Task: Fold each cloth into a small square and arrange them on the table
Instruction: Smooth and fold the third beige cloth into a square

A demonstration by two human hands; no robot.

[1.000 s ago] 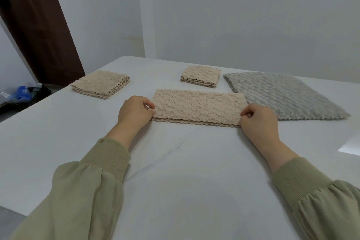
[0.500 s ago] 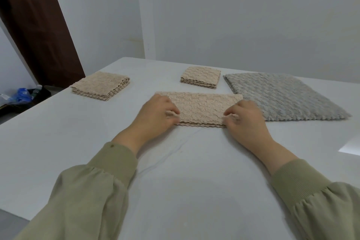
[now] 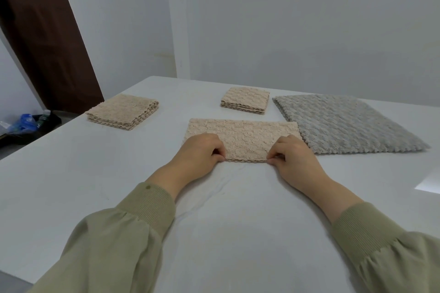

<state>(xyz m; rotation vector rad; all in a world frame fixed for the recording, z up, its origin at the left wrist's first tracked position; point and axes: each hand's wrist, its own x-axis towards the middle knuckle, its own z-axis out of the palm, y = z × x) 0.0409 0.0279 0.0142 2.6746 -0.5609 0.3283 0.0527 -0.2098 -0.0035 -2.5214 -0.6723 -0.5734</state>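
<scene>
The left grip (image 3: 202, 150) and right grip (image 3: 294, 157) are each pinching the near edge of the beige strip (image 3: 242, 137). They are now sitting close together, having slid inward from its ends over the last second. The strip is lying half-folded mid-table (image 3: 71, 173), just beside the flat grey cloth (image 3: 345, 121), with the left square (image 3: 121, 110) and far square (image 3: 245, 101) behind. The crease is probably being pressed before the crosswise fold.

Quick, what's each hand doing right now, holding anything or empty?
Left hand: fingers curled, pinching the near edge of the beige cloth.
Right hand: fingers curled, pinching the same cloth's near edge.
</scene>
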